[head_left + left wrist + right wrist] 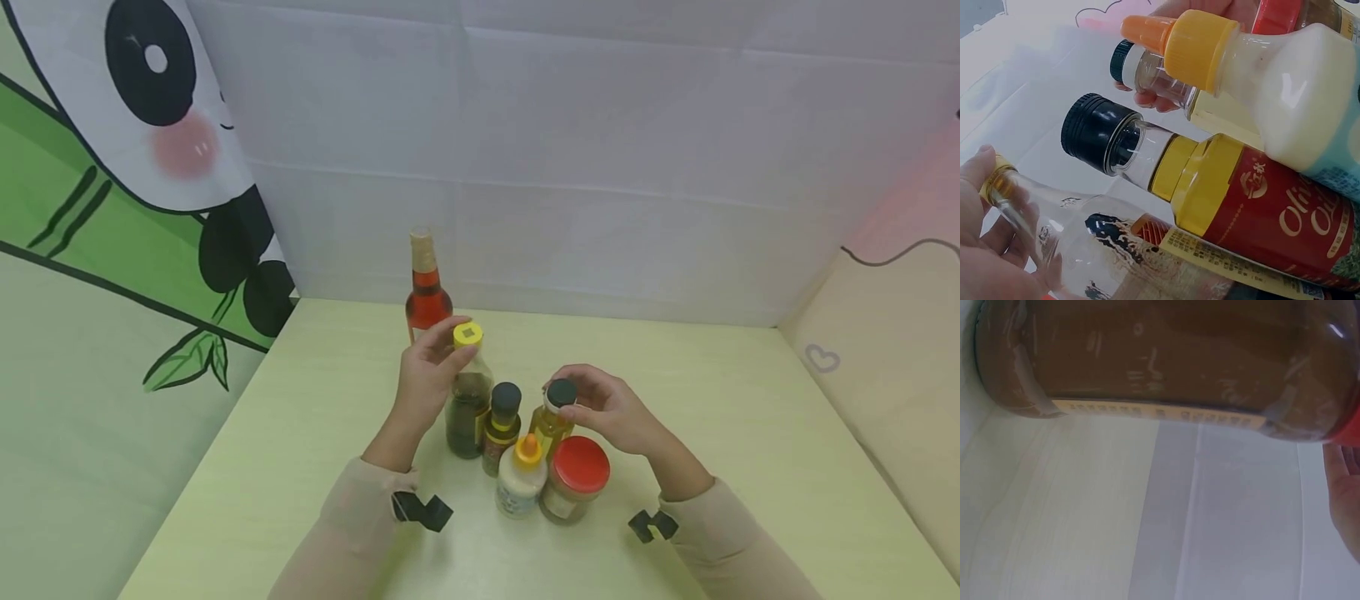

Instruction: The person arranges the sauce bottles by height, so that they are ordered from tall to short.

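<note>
My left hand [426,383] pinches the neck of a tall glass bottle [467,429] just at its yellow cap, thumb on the near side. My right hand [613,410] has thumb and fingers around the dark green cap of a bottle of yellow liquid [550,423]. Between these two stands an olive oil bottle [1260,212] with a black cap. In front is a white squeeze bottle [519,483] with an orange nozzle. Beside it stands a jar of brown spread [1166,356] with a red lid, close below my right hand. All stand upright in a tight cluster.
Behind my left hand rises a tall red bottle [427,307] with a tan cap, its lower part hidden. The pale table [697,383] ends at a white cloth backdrop [600,167]. Printed cloth walls [112,350] border the left and right sides.
</note>
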`<action>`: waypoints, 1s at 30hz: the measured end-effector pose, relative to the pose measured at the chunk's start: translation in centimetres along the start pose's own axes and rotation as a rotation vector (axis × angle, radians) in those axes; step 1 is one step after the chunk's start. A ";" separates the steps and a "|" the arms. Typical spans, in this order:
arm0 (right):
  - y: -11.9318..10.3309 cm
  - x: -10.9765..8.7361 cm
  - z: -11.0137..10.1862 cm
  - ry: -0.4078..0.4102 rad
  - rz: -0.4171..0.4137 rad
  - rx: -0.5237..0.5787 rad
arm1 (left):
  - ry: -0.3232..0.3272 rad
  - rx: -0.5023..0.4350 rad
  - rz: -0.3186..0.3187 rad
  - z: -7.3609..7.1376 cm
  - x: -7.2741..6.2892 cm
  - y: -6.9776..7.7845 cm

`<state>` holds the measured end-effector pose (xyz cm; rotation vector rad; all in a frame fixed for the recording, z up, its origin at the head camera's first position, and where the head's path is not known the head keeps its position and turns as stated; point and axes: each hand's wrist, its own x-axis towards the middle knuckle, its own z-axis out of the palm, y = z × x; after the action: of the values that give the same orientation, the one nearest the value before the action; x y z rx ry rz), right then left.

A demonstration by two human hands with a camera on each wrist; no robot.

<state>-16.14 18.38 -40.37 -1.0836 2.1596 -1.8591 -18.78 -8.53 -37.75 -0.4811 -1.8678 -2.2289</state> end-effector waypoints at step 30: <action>0.1 -0.1 0.0 0.017 0.004 -0.007 | 0.014 0.099 0.002 0.8 4.5 -1.0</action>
<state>-16.12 18.41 -40.48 -1.0675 2.1774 -1.8677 -23.17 -7.34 -36.88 -0.4497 -1.9589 -2.1203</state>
